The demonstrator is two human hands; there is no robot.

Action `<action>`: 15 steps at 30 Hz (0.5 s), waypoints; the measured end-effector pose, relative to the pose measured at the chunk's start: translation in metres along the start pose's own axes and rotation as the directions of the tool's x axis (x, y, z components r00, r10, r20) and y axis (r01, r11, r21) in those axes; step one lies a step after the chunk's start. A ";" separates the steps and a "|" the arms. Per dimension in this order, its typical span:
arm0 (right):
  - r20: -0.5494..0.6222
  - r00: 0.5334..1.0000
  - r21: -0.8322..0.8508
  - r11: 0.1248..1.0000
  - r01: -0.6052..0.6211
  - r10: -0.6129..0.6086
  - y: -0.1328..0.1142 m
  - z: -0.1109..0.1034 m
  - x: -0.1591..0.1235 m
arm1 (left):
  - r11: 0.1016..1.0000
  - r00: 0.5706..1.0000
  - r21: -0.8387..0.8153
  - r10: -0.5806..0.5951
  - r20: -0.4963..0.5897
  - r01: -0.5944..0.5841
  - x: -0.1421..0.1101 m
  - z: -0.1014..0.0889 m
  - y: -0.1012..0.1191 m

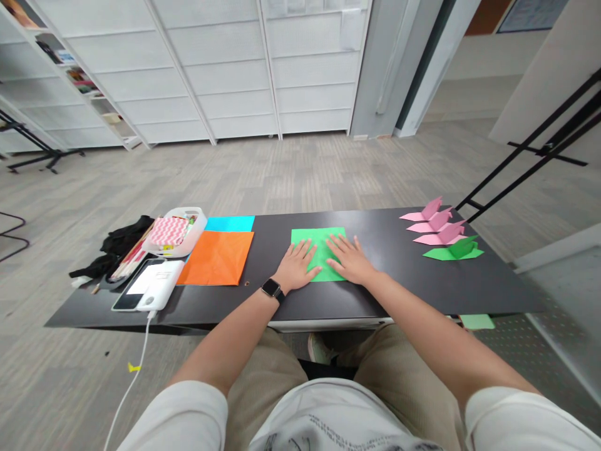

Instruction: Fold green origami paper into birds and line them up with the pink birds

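A green sheet of paper [319,241] lies flat on the dark table [375,294] in front of me. My left hand [297,265] rests on its left part, palm down with fingers spread; a black watch is on that wrist. Over the sheet's right part lies my right hand [350,260], also flat with fingers apart. Neither hand grips anything. To the right stand several folded paper birds: pink ones [434,222] in a row and a green one [454,250] nearest me. Orange paper [218,258] lies left of my hands, partly covering blue paper [232,223].
At the table's left are a white plastic box [197,228] of small items, a phone [141,285], a white power bank [161,285] with a cable [136,376], and a black cloth [124,241]. A black metal stand [530,147] rises beyond the right end.
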State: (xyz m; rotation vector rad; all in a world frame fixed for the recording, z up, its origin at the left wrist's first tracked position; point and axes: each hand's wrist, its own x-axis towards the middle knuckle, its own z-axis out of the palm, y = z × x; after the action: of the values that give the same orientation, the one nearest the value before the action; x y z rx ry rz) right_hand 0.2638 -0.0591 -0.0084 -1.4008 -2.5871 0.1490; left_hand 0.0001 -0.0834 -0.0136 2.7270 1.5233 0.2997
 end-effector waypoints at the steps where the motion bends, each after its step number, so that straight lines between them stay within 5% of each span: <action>1: 0.051 0.999 -0.029 0.999 0.015 -0.014 -0.002 0.001 -0.003 | 1.000 1.000 0.001 -0.002 -0.001 0.002 0.000 0.000 0.000; 8: 0.145 0.988 -0.105 0.994 -0.039 0.054 0.020 -0.003 -0.021 | 1.000 1.000 0.010 0.007 0.014 -0.007 0.001 -0.001 0.000; 15: 0.149 0.986 -0.124 0.991 -0.055 0.073 0.014 -0.007 -0.024 | 0.998 1.000 0.070 -0.011 0.015 0.010 -0.016 -0.007 -0.016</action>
State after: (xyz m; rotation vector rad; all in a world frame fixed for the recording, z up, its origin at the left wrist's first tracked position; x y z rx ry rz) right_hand 0.2894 -0.0711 -0.0074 -1.5732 -2.7166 0.1165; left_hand -0.0225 -0.0894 -0.0112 2.7659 1.5727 0.2288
